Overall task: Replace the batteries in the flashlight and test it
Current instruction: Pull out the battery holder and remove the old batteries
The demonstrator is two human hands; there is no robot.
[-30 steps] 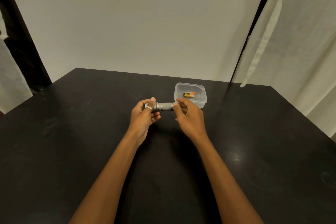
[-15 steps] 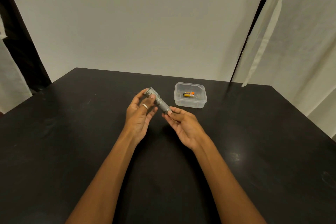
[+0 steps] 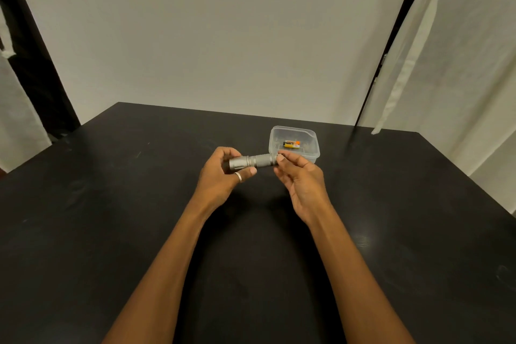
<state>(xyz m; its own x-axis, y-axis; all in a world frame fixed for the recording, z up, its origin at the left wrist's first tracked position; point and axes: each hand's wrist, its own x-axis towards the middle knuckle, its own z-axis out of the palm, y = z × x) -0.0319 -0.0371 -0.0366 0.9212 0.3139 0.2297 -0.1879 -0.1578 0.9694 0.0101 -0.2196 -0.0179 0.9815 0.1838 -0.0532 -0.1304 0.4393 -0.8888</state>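
Observation:
A small grey metal flashlight [image 3: 258,161] is held level above the black table, its wider head pointing left. My left hand [image 3: 220,179], with a ring on one finger, grips the head end between thumb and curled fingers. My right hand [image 3: 300,176] pinches the tail end with its fingertips. Just behind the flashlight stands a clear plastic container [image 3: 312,155] with a yellow and orange battery [image 3: 291,144] lying inside.
The black table [image 3: 111,204] runs to a white wall at the back. Pale curtains hang at the left and right sides. The container is the only thing standing on the table.
Half a second ago the flashlight was tilted, with my right hand open under its tail. It is level again, and my right fingertips have closed on the tail end.

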